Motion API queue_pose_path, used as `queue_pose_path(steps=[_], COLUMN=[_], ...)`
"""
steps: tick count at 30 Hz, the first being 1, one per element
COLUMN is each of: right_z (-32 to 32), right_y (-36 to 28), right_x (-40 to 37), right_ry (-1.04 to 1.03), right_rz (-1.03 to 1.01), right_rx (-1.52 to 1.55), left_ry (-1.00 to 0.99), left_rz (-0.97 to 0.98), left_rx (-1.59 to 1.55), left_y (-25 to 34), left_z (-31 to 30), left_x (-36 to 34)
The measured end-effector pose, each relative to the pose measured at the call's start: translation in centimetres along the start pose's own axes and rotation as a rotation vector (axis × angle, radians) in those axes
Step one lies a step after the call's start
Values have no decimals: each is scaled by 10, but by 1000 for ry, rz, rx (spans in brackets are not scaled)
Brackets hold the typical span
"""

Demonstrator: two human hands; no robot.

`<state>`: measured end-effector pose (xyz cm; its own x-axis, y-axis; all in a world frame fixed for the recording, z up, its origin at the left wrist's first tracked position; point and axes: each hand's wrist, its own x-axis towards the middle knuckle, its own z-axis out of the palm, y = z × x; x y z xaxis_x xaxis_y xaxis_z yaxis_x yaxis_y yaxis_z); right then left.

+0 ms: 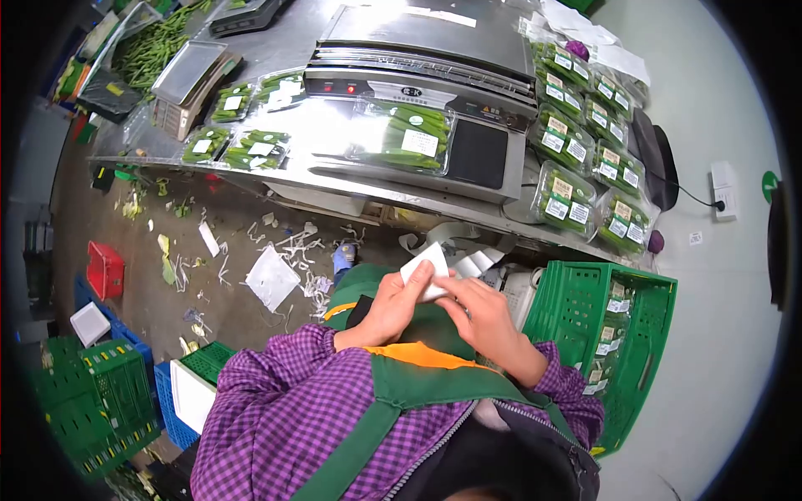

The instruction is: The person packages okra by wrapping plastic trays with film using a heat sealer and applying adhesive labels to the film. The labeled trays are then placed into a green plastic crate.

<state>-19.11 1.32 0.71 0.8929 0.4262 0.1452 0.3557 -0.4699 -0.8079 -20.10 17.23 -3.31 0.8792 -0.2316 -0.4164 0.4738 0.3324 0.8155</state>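
In front of the apron, my left hand (pixel 391 307) is closed on a small stack of white label paper (pixel 425 265), its thumb pressed on the face. My right hand (pixel 486 321) pinches the right edge of the same paper; its fingertips are partly hidden. A folded white strip (pixel 479 264) shows just behind the right fingers. Beyond the hands, a wrapped tray of green vegetables (pixel 418 138) with a white label lies on the front of the wrapping machine (pixel 422 88).
Several labelled vegetable packs (pixel 568 200) line the table's right side. Smaller wrapped trays (pixel 257 149) and loose green beans (pixel 154 50) are at left. A green crate (pixel 660 309) with packs stands at my right. Scraps (pixel 273 278) litter the floor, near a red basket (pixel 105 271).
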Motion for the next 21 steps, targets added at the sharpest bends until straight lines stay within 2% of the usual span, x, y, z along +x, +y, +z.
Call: queue_pose_path(steps=[2, 4, 6, 8, 12, 14, 16, 18, 19, 20, 21], right_z=[15, 32, 46, 63, 79, 76, 67, 60, 57, 56, 63], right_y=[3, -1, -7, -11, -25, -38, -30, -27, -19, -9, 10], right_x=[13, 28, 48, 66, 89, 105, 116, 140, 157, 174, 192], right_ry=[8, 17, 15, 77, 40, 70, 181, 440, 457, 472, 488], right_rz=[-159, -128, -146, -107, -34, -39, 4, 234, 283, 334, 300], right_rx=[-92, -96, -119, -115, -89, 124, 477, 690, 600, 511, 563], left_ry=[0, -10, 19, 5, -35, 155, 270, 227, -147, -382, -336], left_rz=[-41, -62, -167, -167, -183, -57, 31, -20, 35, -42, -187], left_rx=[-137, -125, -199, -188, -204, -285, -428, -548, -686, -960, -911], left_y=[14, 27, 40, 48, 60, 62, 63, 74, 60, 62, 70], left_z=[-17, -37, -59, -83, -119, -140, -172, -196, -227, -229, -223], left_x=[7, 14, 21, 29, 39, 46, 57, 51, 49, 46, 35])
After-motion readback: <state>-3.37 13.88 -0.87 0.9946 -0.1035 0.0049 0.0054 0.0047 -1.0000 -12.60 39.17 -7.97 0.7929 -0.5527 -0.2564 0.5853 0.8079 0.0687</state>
